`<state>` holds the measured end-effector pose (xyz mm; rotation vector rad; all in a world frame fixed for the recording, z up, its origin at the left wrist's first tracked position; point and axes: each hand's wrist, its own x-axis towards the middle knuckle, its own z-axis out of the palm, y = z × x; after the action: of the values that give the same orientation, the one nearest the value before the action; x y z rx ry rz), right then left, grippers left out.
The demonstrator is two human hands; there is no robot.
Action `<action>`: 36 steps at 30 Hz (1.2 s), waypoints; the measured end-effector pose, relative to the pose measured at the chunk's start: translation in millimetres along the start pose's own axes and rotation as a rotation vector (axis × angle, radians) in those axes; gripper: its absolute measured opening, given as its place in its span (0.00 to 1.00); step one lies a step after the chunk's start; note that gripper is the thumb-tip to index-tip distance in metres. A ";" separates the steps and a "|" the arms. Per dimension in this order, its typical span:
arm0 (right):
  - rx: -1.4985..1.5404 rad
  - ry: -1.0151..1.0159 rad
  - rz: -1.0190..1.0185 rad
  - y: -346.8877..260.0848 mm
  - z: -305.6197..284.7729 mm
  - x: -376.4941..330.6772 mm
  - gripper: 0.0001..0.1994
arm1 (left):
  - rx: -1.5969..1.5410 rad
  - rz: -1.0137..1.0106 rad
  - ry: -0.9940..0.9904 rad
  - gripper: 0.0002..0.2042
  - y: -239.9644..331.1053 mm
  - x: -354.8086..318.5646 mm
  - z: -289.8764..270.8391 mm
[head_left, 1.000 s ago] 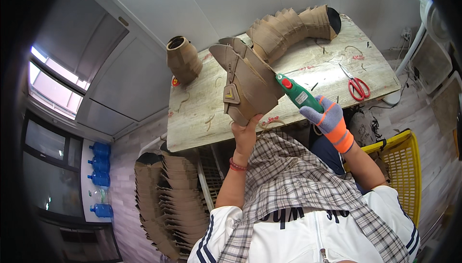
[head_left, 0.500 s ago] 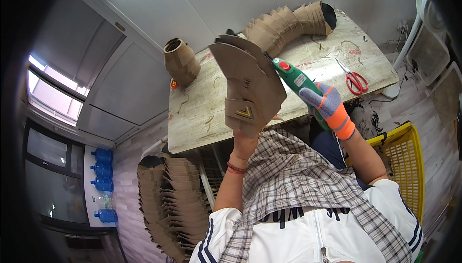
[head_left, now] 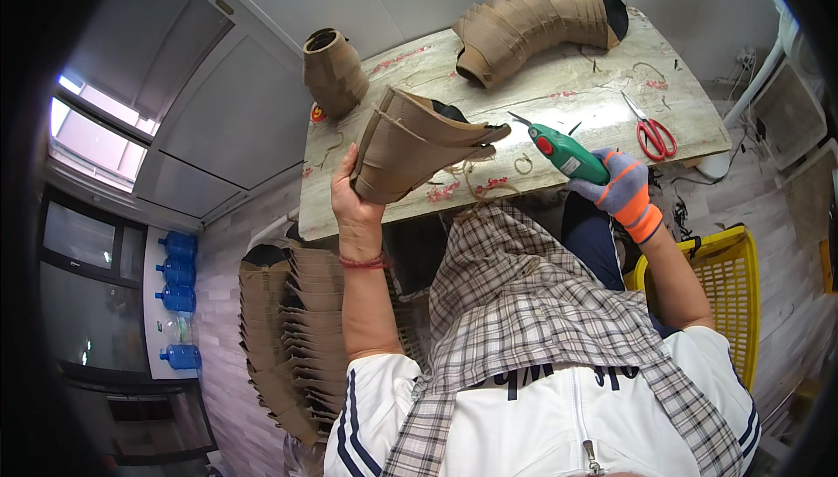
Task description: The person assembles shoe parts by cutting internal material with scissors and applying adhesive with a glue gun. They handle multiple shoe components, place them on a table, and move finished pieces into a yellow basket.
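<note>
My bare left hand (head_left: 355,193) grips a brown shoe upper (head_left: 406,145) from its lower left side and holds it tilted over the near part of the table. Its dark lining shows at the opening, and its loose flaps point right. In a grey and orange glove, my right hand (head_left: 621,189) is wrapped round a green hand-held power tool (head_left: 567,156) with a red button. The tool's thin dark tip points up and left, apart from the upper. Red-handled scissors (head_left: 653,135) lie on the table just beyond the right hand.
Nested brown uppers (head_left: 532,32) curve along the back of the worn table (head_left: 410,71). A shorter stack (head_left: 334,71) stands at its far left. Long rows of uppers (head_left: 319,320) sit low at my left. A yellow basket (head_left: 742,302) is at my right. Trimmed scraps litter the tabletop.
My left hand has moved left and turned the upper, so its flaps now point right. The power tool has come away from the upper and shifted slightly right and down.
</note>
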<state>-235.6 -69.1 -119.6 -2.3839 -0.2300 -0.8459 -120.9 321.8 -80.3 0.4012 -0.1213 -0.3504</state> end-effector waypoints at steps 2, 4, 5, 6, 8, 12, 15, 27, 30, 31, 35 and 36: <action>-0.043 0.066 -0.081 -0.3 1.9 -0.1 0.25 | -0.097 -0.079 0.010 0.16 4.5 1.8 -13.7; -0.084 0.103 -0.144 1.9 1.3 0.2 0.25 | -0.121 -0.079 0.066 0.15 4.6 1.3 -24.1; -0.092 0.089 -0.156 4.9 0.8 0.8 0.25 | -0.133 -0.081 0.091 0.15 2.2 1.0 -23.0; -0.101 0.076 -0.168 8.6 0.9 1.0 0.25 | -0.139 -0.082 0.076 0.15 -0.4 -0.1 -22.1; -0.104 0.060 -0.184 11.6 0.9 0.0 0.25 | -0.152 -0.078 0.046 0.15 -4.9 -2.6 -18.6; -0.077 0.057 -0.211 11.6 0.3 1.0 0.25 | -0.082 -0.088 0.058 0.15 -6.2 4.6 -32.4; -0.062 0.018 -0.216 8.8 -1.7 2.3 0.25 | -0.154 -0.150 0.017 0.16 -10.4 10.4 -40.5; 0.086 0.015 -0.213 -5.2 7.0 4.7 0.25 | -0.102 -0.184 0.065 0.16 -28.8 18.5 -25.9; 0.168 0.000 -0.156 -14.7 11.4 5.8 0.25 | -0.115 -0.154 0.021 0.17 -32.9 14.8 -19.4; 0.197 -0.005 -0.135 -18.4 12.9 5.8 0.25 | -0.124 -0.152 -0.023 0.18 -33.4 13.0 -18.4; 0.333 -0.022 -0.024 -36.1 20.2 6.1 0.25 | -0.004 -0.034 -0.019 0.18 -44.2 -0.8 6.4; 0.435 -0.021 0.036 -36.5 28.1 3.6 0.24 | 0.077 0.028 0.013 0.18 -49.4 -2.9 12.9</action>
<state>-230.7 -23.2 -117.5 -1.9841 -0.3410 -0.6737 -141.2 275.6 -88.5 0.4776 -0.1281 -0.3162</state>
